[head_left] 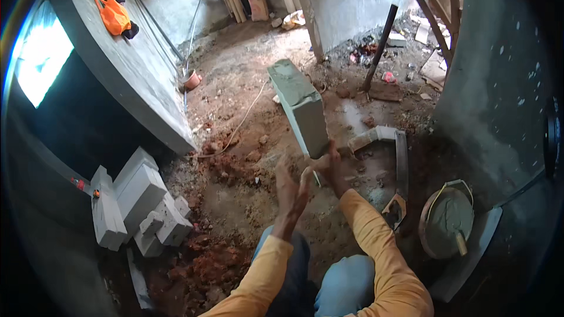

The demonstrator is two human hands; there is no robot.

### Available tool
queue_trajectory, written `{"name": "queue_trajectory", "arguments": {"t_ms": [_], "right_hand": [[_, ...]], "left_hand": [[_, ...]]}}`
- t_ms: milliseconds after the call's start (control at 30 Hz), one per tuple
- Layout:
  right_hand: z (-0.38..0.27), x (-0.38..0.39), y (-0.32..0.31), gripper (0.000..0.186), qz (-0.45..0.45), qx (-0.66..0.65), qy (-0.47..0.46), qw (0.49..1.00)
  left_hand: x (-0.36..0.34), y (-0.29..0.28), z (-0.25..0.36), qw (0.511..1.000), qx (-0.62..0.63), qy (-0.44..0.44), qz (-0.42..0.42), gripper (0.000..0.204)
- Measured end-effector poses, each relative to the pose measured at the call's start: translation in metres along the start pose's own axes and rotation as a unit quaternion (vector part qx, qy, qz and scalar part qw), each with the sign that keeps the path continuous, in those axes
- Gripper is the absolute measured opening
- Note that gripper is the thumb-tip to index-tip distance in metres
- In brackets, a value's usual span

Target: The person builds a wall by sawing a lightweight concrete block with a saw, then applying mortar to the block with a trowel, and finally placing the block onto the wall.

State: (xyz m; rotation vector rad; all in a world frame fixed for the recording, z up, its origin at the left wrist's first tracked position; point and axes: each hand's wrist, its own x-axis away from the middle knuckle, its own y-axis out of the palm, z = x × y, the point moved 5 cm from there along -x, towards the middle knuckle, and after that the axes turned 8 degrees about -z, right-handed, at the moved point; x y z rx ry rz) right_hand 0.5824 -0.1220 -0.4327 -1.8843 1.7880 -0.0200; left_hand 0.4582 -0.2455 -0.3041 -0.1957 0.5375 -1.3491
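Note:
A grey block piece (pixel 311 120) stands in the middle, with wet-looking mortar (pixel 291 85) over its long top. Along its left side runs a thin pale strip, whose lower end shows below my hands. My left hand (pixel 292 191) is raised near the block's close end, fingers stretched and nothing in them. Bent fingers of my right hand (pixel 333 170) are at the block's lower near corner, around the strip's lower part; whatever they hold is mostly hidden. To the right lie a pale block piece (pixel 373 137) and a long flat grey bar (pixel 402 167).
At right stands a bucket of mortar (pixel 449 217) with a wooden handle (pixel 461 243) sticking out. A wooden-edged tool (pixel 395 211) lies beside it. Pale blocks (pixel 138 194) are stacked at left. Farther off are a dark post (pixel 382 47), a small bucket (pixel 191 80) and an orange bag (pixel 114 16).

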Motion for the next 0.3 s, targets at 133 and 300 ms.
{"name": "queue_trajectory", "arguments": {"t_ms": [133,300], "right_hand": [[-0.061,-0.008,-0.081,0.091,0.036,0.05,0.07,0.996],[-0.127,0.017,-0.183,0.099,-0.012,0.021,0.091,0.996]], "left_hand": [[0.013,-0.026,0.013,0.991,0.025,0.114,0.066,0.05],[0.023,-0.05,0.048,0.997,0.069,-0.001,0.029,0.054]]}}
